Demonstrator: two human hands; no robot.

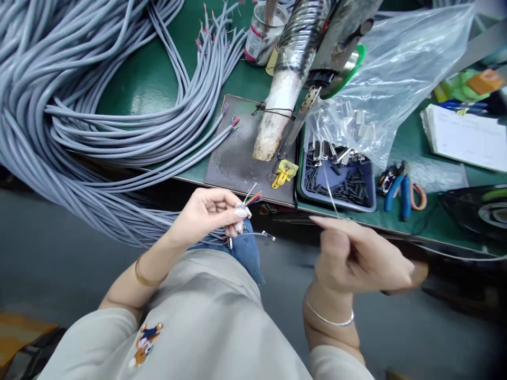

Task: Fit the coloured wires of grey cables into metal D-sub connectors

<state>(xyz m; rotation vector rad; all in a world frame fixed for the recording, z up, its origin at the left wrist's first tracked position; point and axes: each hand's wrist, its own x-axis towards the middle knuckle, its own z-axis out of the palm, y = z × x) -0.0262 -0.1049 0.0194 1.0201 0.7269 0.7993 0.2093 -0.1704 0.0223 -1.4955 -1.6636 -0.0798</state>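
Your left hand (pixel 209 214) pinches a bundle of thin multicoloured wires (pixel 253 199) near their base, tips slanting forward-right beside the dark flat plate (pixel 233 171). Your blurred right hand (pixel 356 256) is farther away; its grip is unclear.

No Readable Text in View

No word, brand, number or sign can be read. Two things carry markings, both illegible. The clear jar (pixel 266 32) at the back of the green bench has a pink-and-white label (pixel 253 45) wrapped around its side; its print is too small and soft to make out. On the right, the top sheet of the stack of white paper (pixel 467 137) shows only faint, pale marks, too weak to tell whether they are letters, figures or ruled lines.
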